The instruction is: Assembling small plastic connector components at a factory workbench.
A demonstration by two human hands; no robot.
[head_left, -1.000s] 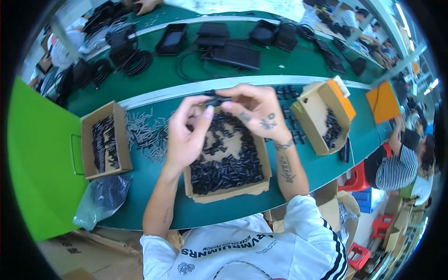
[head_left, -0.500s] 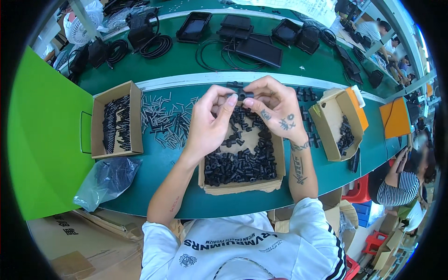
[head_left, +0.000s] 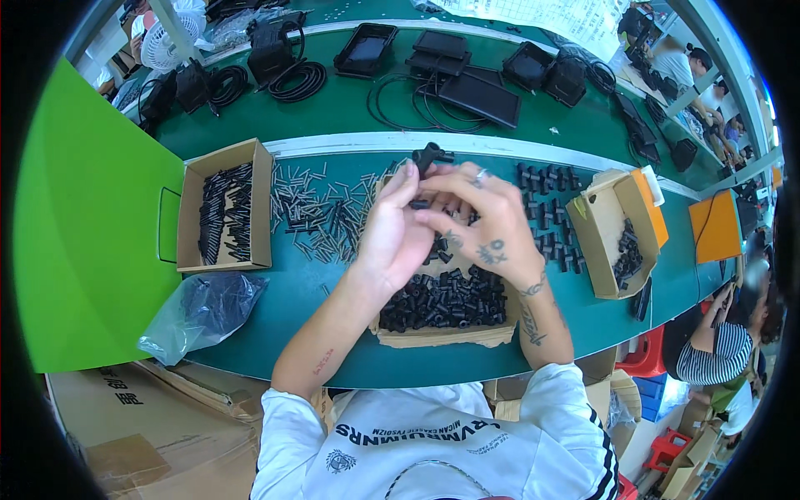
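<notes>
In my left hand (head_left: 388, 225), thumb and fingers close on a black T-shaped plastic fitting (head_left: 427, 156), its round end tilted up. My right hand (head_left: 492, 225) is curled against it, index finger and thumb reaching to the left palm. A small dark bit shows between the right fingertips; what it belongs to is hidden. Under both hands lies an open cardboard box (head_left: 446, 337) full of black fittings (head_left: 450, 300). Loose metal pins (head_left: 321, 212) are strewn to its left. Several black fittings (head_left: 550, 212) lie in rows to its right.
At left, a cardboard box (head_left: 261, 208) of dark rods stands beside a green panel (head_left: 100, 233) and plastic bag (head_left: 204, 317). At right, a cut-open box (head_left: 596, 250) holds black parts. Cables and black monitors (head_left: 479, 96) occupy the far bench. Co-workers sit at right.
The fitting has turned from lying level between both hands to standing tilted in my left hand. My right fingers have slid lower and curled inward. The whole view has shifted slightly.
</notes>
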